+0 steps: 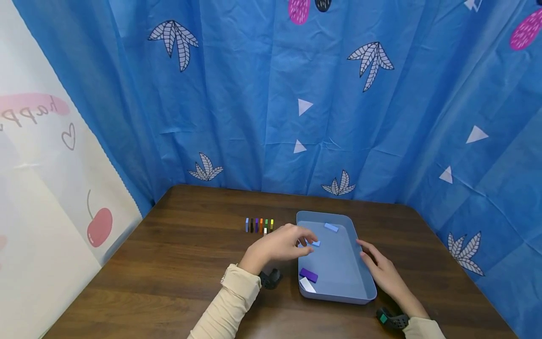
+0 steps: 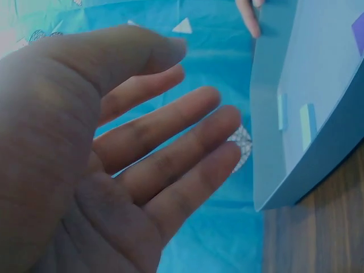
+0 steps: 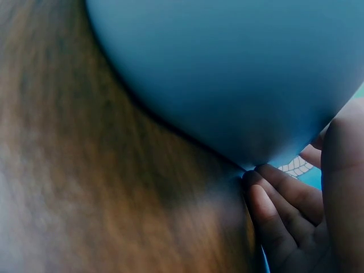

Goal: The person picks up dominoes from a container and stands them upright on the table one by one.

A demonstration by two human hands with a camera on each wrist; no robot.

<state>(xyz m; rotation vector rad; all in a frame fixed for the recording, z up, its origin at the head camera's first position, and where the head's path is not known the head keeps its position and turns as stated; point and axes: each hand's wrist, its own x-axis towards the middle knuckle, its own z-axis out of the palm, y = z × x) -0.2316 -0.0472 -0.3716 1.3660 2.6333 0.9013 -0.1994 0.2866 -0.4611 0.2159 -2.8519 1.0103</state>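
Note:
A shallow blue-grey tray (image 1: 340, 297) lies on the table. In it are two light blue blocks, one (image 1: 331, 227) near the far wall and another (image 1: 315, 243) partly behind my left fingers. A purple block (image 1: 308, 275) and a white block (image 1: 307, 285) lie close together in its near left corner. My left hand (image 1: 282, 244) is over the tray's left edge, fingers loosely bent; its palm is bare in the left wrist view. At the tray's right side, my right hand (image 1: 381, 269) touches the outer wall with extended fingertips (image 3: 263, 202).
Left of the tray, a row of small coloured blocks (image 1: 256, 225) stands on the brown wooden table (image 1: 169, 263), with a white block (image 1: 265, 231) just in front. A blue patterned curtain (image 1: 254, 94) hangs behind the table. Black straps (image 1: 391, 320) circle both wrists.

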